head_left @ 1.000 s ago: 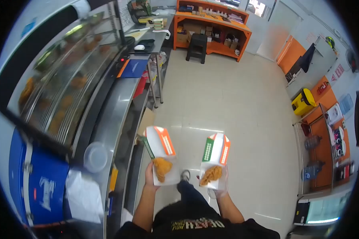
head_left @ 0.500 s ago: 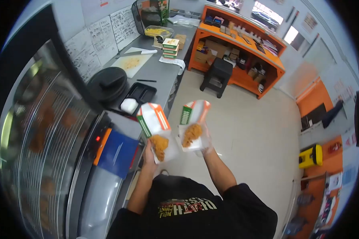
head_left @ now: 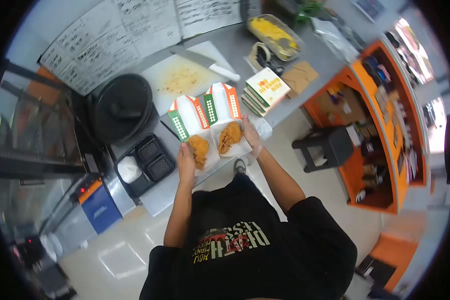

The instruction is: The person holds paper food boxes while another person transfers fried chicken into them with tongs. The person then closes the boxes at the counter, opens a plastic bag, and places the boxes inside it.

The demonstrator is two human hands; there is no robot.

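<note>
My left hand (head_left: 186,165) is closed on the side of an open paper box (head_left: 208,159) with a piece of fried chicken (head_left: 199,151) in it. In my right hand (head_left: 250,132), which seems to wear a clear plastic glove, is a second open box (head_left: 241,148), also holding fried chicken (head_left: 230,137). The boxes are side by side with their green and orange lids raised, over the counter's near edge. Past them lies a white cutting board (head_left: 160,75) with crumbs and a white-handled knife (head_left: 225,72). A stack of closed boxes (head_left: 266,92) stands to the right.
A black compartment tray (head_left: 156,155) with a white wrapped lump (head_left: 129,169) sits on the counter, left of the boxes. Behind it is a black lidded pot (head_left: 120,107). A tub of yellow food (head_left: 275,36) stands farther back. A black stool (head_left: 323,148) is on the floor at right.
My body and view have turned left toward the counter. Both boxes have moved from over the floor to the counter's edge and closer together, still in my hands.
</note>
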